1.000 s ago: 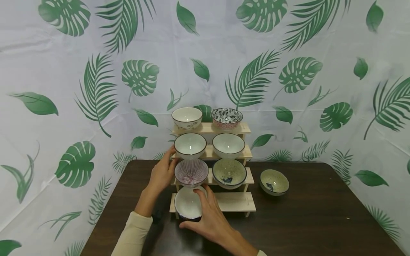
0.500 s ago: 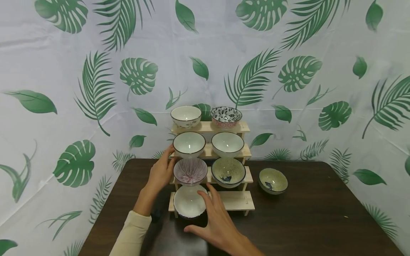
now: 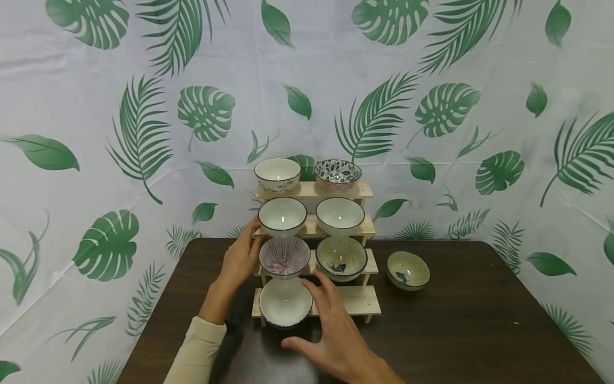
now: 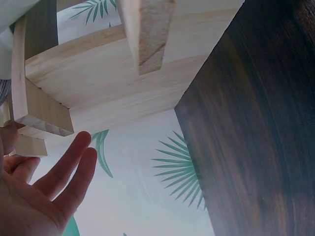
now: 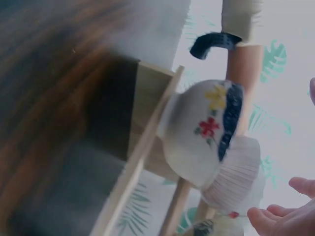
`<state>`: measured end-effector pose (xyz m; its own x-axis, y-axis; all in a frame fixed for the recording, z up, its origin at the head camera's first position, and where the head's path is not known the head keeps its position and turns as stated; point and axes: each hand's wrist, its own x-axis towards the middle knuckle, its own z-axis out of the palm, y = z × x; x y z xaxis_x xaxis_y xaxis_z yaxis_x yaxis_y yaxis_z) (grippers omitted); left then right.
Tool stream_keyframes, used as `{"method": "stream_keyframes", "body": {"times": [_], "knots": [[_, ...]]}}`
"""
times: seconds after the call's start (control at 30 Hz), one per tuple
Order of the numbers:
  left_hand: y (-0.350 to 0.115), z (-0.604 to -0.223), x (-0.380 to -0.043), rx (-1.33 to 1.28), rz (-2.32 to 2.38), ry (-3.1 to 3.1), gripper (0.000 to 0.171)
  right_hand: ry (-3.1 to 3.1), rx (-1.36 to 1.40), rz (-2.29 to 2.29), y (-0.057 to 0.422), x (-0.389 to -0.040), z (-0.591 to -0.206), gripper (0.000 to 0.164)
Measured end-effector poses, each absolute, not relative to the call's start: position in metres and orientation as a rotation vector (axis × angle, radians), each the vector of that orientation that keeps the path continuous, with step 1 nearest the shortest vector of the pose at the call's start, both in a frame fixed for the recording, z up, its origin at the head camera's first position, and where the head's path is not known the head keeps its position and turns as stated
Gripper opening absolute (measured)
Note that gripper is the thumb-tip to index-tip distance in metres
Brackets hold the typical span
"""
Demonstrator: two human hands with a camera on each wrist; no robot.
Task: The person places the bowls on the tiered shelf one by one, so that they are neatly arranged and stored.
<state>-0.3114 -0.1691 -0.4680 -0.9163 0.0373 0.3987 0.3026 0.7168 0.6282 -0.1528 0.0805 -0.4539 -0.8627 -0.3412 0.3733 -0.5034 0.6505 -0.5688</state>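
A four-step wooden rack (image 3: 357, 300) stands on the dark table with bowls on every step. On the lowest step, at the left, sits a white bowl (image 3: 285, 302) with a dark blue rim; red and yellow flowers decorate its side in the right wrist view. My right hand (image 3: 338, 336) is just right of this bowl, thumb and fingers spread with nothing between them. At the rack's left side is my left hand (image 3: 240, 261), its fingertips at the ends of the middle steps. Two of its fingers (image 4: 74, 182) extend loosely past the wood. A purple-striped bowl (image 3: 285, 257) sits nearby.
A speckled green bowl (image 3: 341, 258) is right of the purple one, and a similar smaller bowl (image 3: 409, 271) rests on the table (image 3: 460, 330). White bowls (image 3: 340, 216) and patterned bowls (image 3: 338, 175) fill the upper steps. A leaf-print cloth (image 3: 316, 64) hangs behind.
My right hand has released the blue-rimmed bowl and drawn back to the right, its fingers spread. The bowl stays on the lowest step. My left hand keeps its place beside the rack.
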Motion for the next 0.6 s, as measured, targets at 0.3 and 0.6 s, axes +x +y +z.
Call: {"method": "stream_keyframes", "body": {"times": [0.3,0.6], "knots": [[-0.170,-0.468,-0.312,-0.267,-1.030,-2.564,0.049,-2.541,0.660,0.915,0.097,-0.157,-0.433,0.104],[-0.171,-0.468,-0.311,-0.271,-1.056,-2.567,0.050,-2.466,0.589,0.868,0.116,-0.168,-0.418,0.106]]}}
